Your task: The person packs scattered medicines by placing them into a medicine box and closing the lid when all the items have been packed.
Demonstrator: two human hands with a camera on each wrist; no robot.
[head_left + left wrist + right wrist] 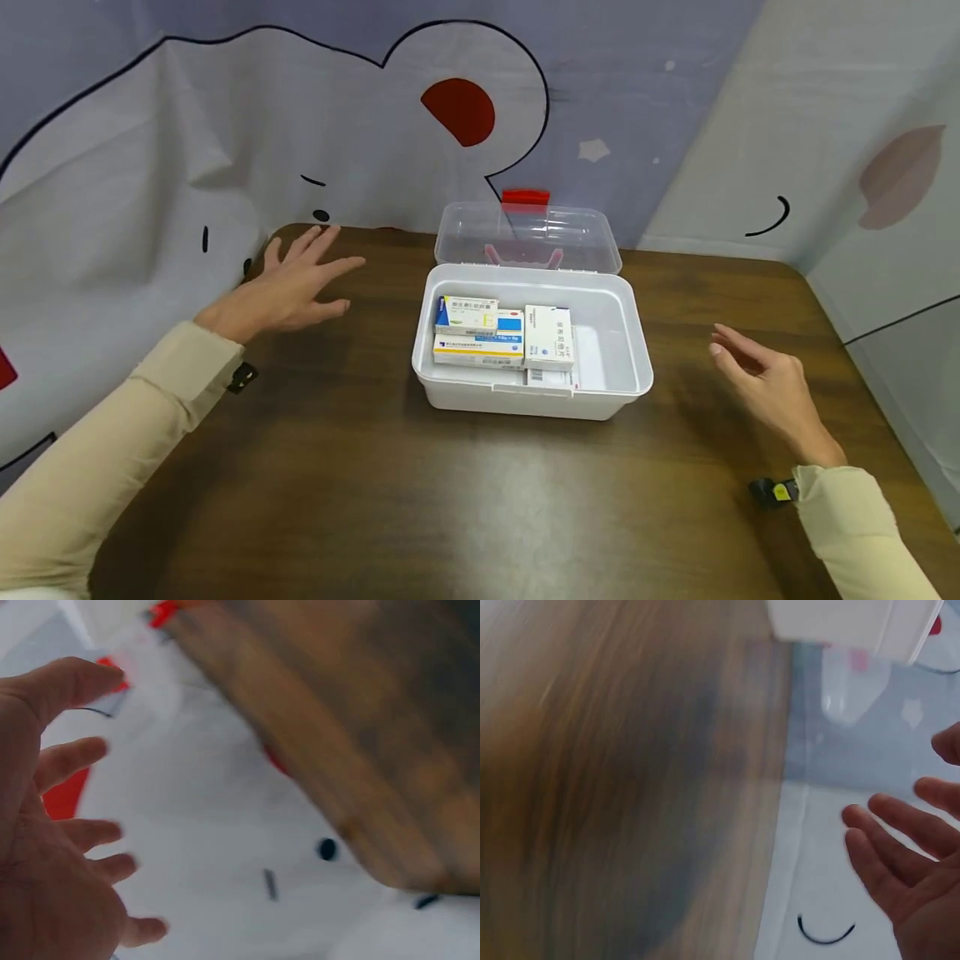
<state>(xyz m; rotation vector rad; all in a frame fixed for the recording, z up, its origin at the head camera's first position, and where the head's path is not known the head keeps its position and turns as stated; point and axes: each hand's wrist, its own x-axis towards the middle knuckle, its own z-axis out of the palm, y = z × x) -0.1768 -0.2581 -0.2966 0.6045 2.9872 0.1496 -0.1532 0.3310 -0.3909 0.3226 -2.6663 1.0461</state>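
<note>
A white plastic box (465,398) stands mid-table in the head view, its clear lid (585,233) swung back behind it. Several medicine boxes lie inside toward the left: a white and blue one (472,314), one with a yellow stripe (477,353) and a plain white one (549,333). To the left of the box my left hand (288,287) hovers over the table with fingers spread, holding nothing. My right hand (772,387) is off to the right, apart from the box, its fingers loosely bent and nothing held. The left wrist view shows the left hand (67,847) spread too.
The brown wooden table (360,500) reaches back to a printed cloth (360,125) hanging behind and along the sides. A red clip-like piece (525,198) shows behind the lid. Inside the box, the right part shows its white floor (603,354).
</note>
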